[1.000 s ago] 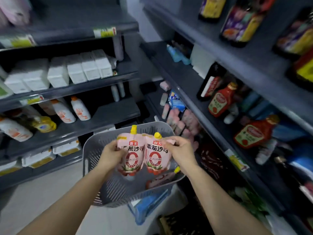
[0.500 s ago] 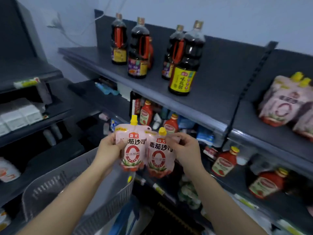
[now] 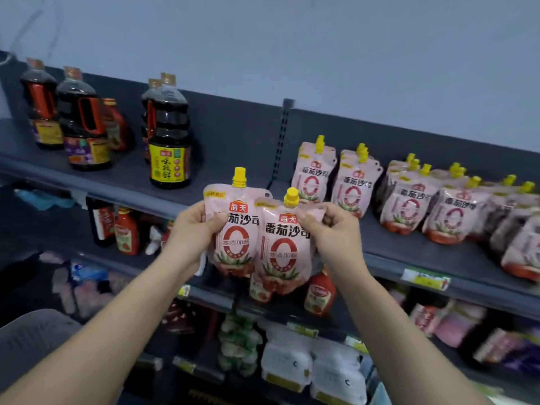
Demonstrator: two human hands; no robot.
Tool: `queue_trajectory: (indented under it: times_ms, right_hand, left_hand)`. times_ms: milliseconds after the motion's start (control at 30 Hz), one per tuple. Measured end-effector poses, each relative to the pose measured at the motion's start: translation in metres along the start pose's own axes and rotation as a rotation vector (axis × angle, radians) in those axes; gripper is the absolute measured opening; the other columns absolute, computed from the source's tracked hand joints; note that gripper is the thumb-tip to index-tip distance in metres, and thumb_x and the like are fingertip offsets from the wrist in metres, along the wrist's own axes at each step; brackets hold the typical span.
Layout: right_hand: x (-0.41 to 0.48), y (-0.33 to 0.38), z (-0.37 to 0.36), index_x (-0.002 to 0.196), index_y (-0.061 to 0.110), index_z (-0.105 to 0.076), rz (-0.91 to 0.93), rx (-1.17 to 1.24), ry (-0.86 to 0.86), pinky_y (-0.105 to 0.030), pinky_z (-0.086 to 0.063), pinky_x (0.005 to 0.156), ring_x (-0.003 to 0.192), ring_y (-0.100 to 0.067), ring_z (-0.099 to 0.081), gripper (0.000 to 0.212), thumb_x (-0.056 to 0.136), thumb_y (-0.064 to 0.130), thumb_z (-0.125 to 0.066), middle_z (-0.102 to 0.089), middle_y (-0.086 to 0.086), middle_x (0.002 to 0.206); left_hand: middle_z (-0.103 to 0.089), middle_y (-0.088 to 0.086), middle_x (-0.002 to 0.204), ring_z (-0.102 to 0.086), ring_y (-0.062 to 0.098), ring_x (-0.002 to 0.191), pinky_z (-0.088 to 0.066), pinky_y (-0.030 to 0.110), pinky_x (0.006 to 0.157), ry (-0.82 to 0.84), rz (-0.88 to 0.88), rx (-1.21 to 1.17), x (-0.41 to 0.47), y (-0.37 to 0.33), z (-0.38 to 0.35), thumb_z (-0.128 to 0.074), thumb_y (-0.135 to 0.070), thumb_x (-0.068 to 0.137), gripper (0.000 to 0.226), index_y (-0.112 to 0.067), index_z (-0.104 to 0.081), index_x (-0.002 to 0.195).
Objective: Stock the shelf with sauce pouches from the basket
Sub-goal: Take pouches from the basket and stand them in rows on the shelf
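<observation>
While you hold two sauce pouches up in front of the shelf (image 3: 415, 255), your left hand (image 3: 193, 232) grips the left pouch (image 3: 233, 229) by its side edge, thumb across the front. Your right hand (image 3: 333, 232) pinches the top corner of the right pouch (image 3: 283, 252), fingers curled. The two overlap between your hands, yellow caps up. Just beyond your right hand, matching stocked pouches (image 3: 409, 200) stand in rows on the shelf. Dark bottles (image 3: 169, 141) stand beyond your left hand. The grey basket (image 3: 35, 334) sits low, well apart from your left hand.
</observation>
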State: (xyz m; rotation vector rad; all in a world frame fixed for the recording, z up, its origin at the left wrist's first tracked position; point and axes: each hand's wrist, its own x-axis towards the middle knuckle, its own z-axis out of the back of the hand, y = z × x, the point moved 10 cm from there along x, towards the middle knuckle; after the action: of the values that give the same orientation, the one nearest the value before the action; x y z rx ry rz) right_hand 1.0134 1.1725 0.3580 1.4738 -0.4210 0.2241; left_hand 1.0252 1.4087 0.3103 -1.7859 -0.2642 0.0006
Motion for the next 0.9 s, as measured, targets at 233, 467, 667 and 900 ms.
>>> queue_trajectory:
  times_ms: [233, 467, 667, 900]
  right_hand:
    - [0.043, 0.021, 0.108, 0.071, 0.019, -0.070, 0.090, -0.024, -0.084, -0.035, -0.056, 0.060, 0.068, -0.018, -0.069, 0.013, 0.082, 0.018, -0.076, -0.073, -0.002, 0.071]
    - [0.083, 0.024, 0.164, 0.060, 0.033, -0.068, 0.122, -0.008, -0.150, -0.033, -0.055, 0.061, 0.069, -0.018, -0.068, 0.028, 0.082, 0.019, -0.075, -0.069, 0.005, 0.065]
    - [0.115, 0.002, 0.177, 0.063, 0.038, -0.071, 0.072, 0.018, -0.195, -0.018, -0.052, 0.054, 0.066, -0.002, -0.069, 0.026, 0.082, 0.020, -0.076, -0.072, 0.013, 0.068]
    - [0.141, -0.041, 0.169, 0.075, 0.022, -0.072, -0.014, 0.083, -0.190, -0.023, -0.054, 0.055, 0.071, -0.013, -0.073, 0.010, 0.082, 0.015, -0.075, -0.076, 0.003, 0.075]
  left_hand:
    - [-0.075, -0.002, 0.074, -0.071, 0.012, 0.066, -0.055, 0.023, 0.054, 0.043, -0.070, 0.002, 0.021, -0.012, -0.104, -0.053, -0.001, 0.093, 0.020, -0.014, -0.068, 0.091]
    - [-0.074, 0.001, 0.082, -0.071, 0.010, 0.066, -0.056, 0.023, 0.054, 0.032, -0.082, 0.009, 0.052, -0.019, -0.162, -0.054, -0.001, 0.093, 0.019, -0.014, -0.068, 0.092]
    - [-0.073, 0.005, 0.087, -0.071, 0.011, 0.062, -0.054, 0.022, 0.048, 0.039, -0.022, 0.018, 0.085, -0.011, -0.184, -0.053, 0.000, 0.093, 0.018, -0.008, -0.065, 0.104]
    - [-0.074, 0.006, 0.090, -0.072, 0.012, 0.066, -0.055, 0.024, 0.051, 0.052, 0.038, 0.065, 0.125, 0.015, -0.180, -0.053, -0.001, 0.093, 0.018, -0.008, -0.065, 0.105]
